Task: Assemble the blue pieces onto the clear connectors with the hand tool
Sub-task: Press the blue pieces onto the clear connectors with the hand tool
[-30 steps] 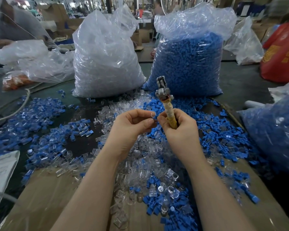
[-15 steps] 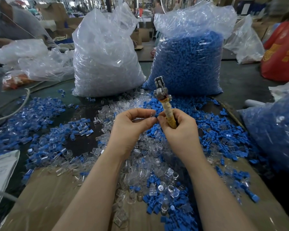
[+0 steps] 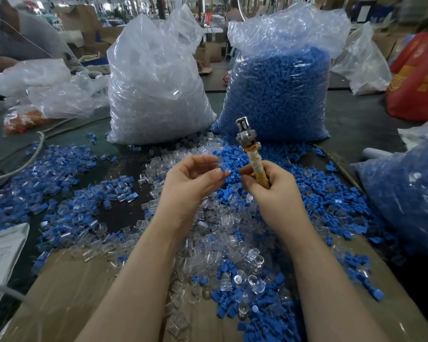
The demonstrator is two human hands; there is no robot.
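Blue piece (image 3: 224, 168): pinched at the tips of the left hand's thumb and forefinger, held in the air just above the heap; whether a clear connector sits on it I cannot tell.
Left hand (image 3: 192, 178): fingers (image 3: 209, 159) curled narrow, palm turned inward, holding the small blue piece at their far end.
Right hand (image 3: 269, 187): fingers wrapped round the hand tool's handle, thumb pointing toward the left fingertips — near them, not touching.
Hand tool (image 3: 251, 154): upright, tilted slightly left; taped yellowish handle in the right fist, metal head rising beyond the fingers.
Loose parts (image 3: 232, 243): clear connectors and blue pieces mixed in a heap on the surface, directly beneath both hands.
Bag of clear connectors (image 3: 156, 90): beyond the left fingers, standing on the surface.
Bag of blue pieces (image 3: 279, 95): beyond the right fingers, behind the tool's head.
Cardboard (image 3: 67, 292): flat under the nearer part of the heap — below the forearms.
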